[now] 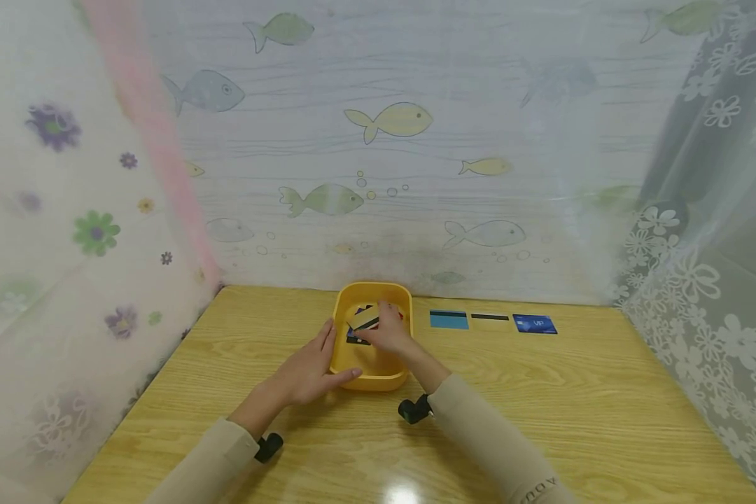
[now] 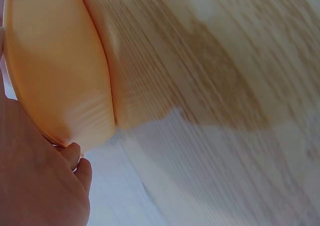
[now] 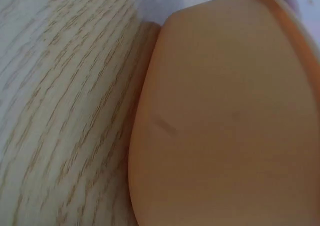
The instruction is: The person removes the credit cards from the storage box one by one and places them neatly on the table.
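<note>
A yellow plastic bin (image 1: 373, 382) stands near the back of the table. My left hand (image 1: 307, 371) grips it at the near left, thumb over the front rim and fingers along the left side. In the left wrist view, curled fingertips (image 2: 75, 156) sit right at the rim. My right hand (image 1: 390, 331) reaches inside the bin and pinches a gold card (image 1: 365, 318) with a dark stripe, tilted above the others. Beneath it lie several dark and blue cards (image 1: 358, 341), partly hidden by the hand. The right wrist view shows mostly the bin's outer wall (image 3: 225, 111).
Right of the bin, three cards lie in a row: a light blue card (image 1: 449, 320) with a black stripe, a pale gold card (image 1: 490, 321) and a dark blue VIP card (image 1: 534, 324). Behind the wooden table (image 1: 573, 406) hangs a fish-print curtain (image 1: 416, 231).
</note>
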Available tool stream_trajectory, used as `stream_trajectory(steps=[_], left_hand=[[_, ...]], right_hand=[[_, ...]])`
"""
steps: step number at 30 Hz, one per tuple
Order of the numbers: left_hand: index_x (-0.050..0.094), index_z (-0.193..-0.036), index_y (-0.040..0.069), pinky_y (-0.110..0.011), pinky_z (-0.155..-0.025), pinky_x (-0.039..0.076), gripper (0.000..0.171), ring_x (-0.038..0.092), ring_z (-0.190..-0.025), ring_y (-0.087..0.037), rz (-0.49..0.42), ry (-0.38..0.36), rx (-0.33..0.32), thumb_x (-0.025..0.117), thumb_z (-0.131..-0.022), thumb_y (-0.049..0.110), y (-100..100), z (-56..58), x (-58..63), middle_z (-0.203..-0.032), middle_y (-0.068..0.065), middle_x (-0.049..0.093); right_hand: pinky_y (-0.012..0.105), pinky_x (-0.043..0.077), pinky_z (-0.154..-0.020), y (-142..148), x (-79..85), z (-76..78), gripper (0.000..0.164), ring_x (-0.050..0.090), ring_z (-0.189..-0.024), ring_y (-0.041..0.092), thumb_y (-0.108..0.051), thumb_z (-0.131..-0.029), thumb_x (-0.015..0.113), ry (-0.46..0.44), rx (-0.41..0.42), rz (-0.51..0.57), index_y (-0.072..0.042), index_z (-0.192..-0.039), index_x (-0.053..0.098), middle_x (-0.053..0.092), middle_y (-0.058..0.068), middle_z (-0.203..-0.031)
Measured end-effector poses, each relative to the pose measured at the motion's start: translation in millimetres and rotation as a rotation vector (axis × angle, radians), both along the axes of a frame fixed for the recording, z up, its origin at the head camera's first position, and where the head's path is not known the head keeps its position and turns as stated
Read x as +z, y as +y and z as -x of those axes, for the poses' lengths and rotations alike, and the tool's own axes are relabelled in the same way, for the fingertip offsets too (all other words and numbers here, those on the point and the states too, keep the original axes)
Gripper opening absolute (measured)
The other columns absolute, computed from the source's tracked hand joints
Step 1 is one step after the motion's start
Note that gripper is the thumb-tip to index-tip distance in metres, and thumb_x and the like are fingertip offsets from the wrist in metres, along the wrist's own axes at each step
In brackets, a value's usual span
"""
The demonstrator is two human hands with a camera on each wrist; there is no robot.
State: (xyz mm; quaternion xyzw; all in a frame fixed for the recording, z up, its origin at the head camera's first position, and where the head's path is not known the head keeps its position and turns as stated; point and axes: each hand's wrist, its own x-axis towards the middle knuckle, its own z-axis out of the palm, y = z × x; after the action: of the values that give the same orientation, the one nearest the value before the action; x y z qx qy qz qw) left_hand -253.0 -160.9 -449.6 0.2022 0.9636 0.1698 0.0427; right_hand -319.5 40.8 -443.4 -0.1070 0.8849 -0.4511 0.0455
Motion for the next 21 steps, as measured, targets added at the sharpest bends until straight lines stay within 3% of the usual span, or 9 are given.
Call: stream_trajectory(steps=[4, 8, 21], left_hand=[[0.010, -0.162, -0.005, -0.050, -0.122, 0.028, 0.109, 0.020, -0.154, -0.036, -0.001, 0.002, -0.004, 0.044, -0.096, 0.076, -0.3, 0.3, -0.1, -0.171, -0.017, 0.000], [0.010, -0.161, -0.005, -0.050, -0.122, 0.027, 0.108, 0.020, -0.154, -0.036, -0.004, 0.002, -0.005, 0.045, -0.097, 0.074, 0.2, -0.2, 0.2, -0.170, -0.018, 0.000], [0.008, -0.161, -0.005, -0.051, -0.122, 0.027, 0.109, 0.020, -0.154, -0.036, -0.014, -0.016, -0.010, 0.046, -0.097, 0.074, 1.5, -0.9, 1.0, -0.171, -0.017, -0.001]], right_hand=[[0.059, 0.032, -0.117, -4.5, -2.5, 3.2, 0.094, 0.025, -0.151, 0.044, -0.025, -0.094, 0.076, -0.005, -0.035, 0.017, 0.002, -0.162, 0.017, 0.016, 0.028, -0.166], [0.058, 0.029, -0.119, -8.1, -5.2, 8.6, 0.096, 0.021, -0.153, 0.042, -0.025, -0.094, 0.075, -0.017, -0.075, 0.021, -0.001, -0.164, 0.013, 0.012, 0.026, -0.168], [0.058, 0.025, -0.121, -13.4, -14.8, 23.8, 0.098, 0.019, -0.152, 0.045, -0.028, -0.091, 0.079, -0.068, -0.138, -0.038, 0.001, -0.162, 0.019, 0.019, 0.026, -0.166]])
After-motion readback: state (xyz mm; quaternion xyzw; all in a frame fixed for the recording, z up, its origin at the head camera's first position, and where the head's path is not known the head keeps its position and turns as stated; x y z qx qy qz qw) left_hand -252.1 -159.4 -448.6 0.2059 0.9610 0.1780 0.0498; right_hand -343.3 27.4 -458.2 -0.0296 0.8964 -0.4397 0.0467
